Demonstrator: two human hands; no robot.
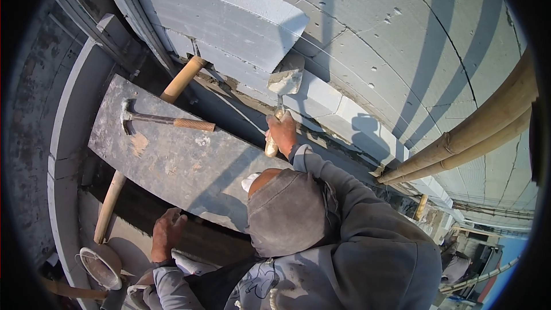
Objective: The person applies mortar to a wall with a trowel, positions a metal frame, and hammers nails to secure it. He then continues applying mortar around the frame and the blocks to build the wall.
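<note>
My right hand [282, 133] is closed around the handle of a trowel [285, 82]. Mortar-coloured residue coats its metal blade, which is near the end of a large pale block [221, 14] on the wall. Below the plank's near edge, my left hand [168, 234] is loosely curled, with nothing visible in it. A claw hammer [166, 119] with a worn wooden grip lies on the dark, stained plank [172, 158], between the hands and the far end. My capped head and grey sleeves fill the lower middle and hide part of the plank.
Bamboo poles [185, 77] pass under the plank. Thick upright bamboo [459, 143] stands at the right, beside the block wall [396, 40]. A bucket [100, 267] is at lower left, near a curved pale wall edge [60, 138]. Dark gaps flank the plank.
</note>
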